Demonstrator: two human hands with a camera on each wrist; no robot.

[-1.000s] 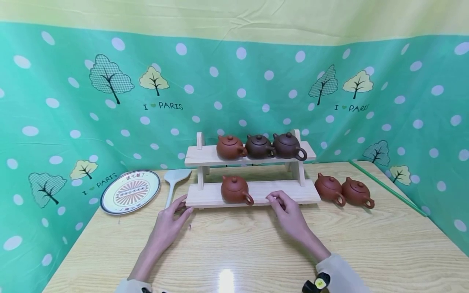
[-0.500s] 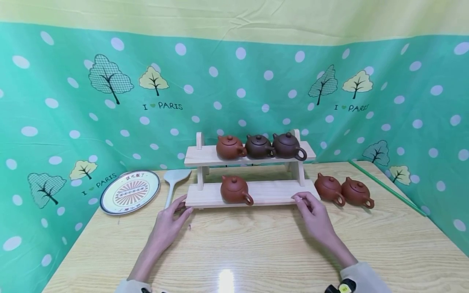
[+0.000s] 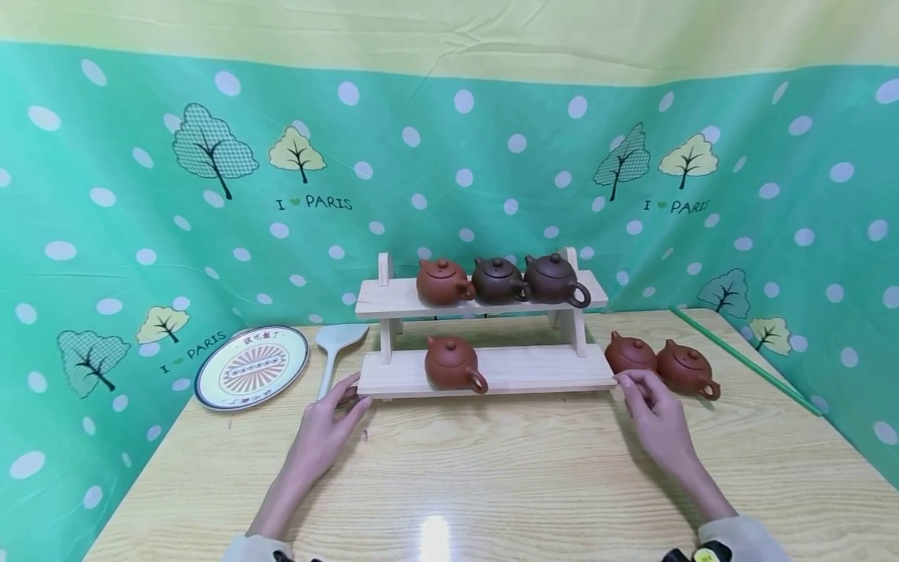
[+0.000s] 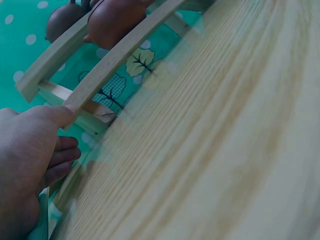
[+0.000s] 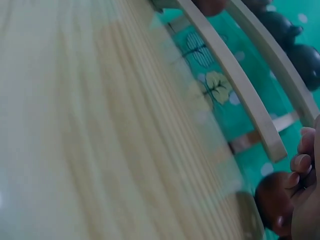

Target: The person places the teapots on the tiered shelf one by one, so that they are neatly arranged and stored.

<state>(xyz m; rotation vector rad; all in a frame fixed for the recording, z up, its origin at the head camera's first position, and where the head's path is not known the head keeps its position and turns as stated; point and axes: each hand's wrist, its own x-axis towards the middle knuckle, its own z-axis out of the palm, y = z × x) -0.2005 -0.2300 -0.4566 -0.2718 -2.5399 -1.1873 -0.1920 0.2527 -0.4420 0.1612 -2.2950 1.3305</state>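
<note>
A two-tier wooden shelf (image 3: 541, 365) stands at the back of the table. One reddish-brown teapot (image 3: 451, 363) sits on its lower board; on the upper board are a reddish-brown teapot (image 3: 442, 282) and two dark teapots (image 3: 497, 281). At the shelf's left front corner, my left hand (image 3: 325, 431) holds the end of the lower board; the left wrist view shows a digit against the board end (image 4: 75, 102). My right hand (image 3: 656, 421), fingers loosely curled, is beside the lower board's right end, in front of another reddish-brown teapot (image 3: 630, 355). Nothing shows between its fingers.
A second reddish-brown teapot (image 3: 684, 369) stands on the table at the right, with a green stick (image 3: 744, 359) behind it. To the left lie a patterned plate (image 3: 204, 390) and a white spatula (image 3: 340, 336). A polka-dot curtain (image 3: 463, 140) surrounds the table.
My right hand has slid rightward along the shelf's front edge, from near the middle to past its right end. My left hand, the shelf and the teapots stay in place.
</note>
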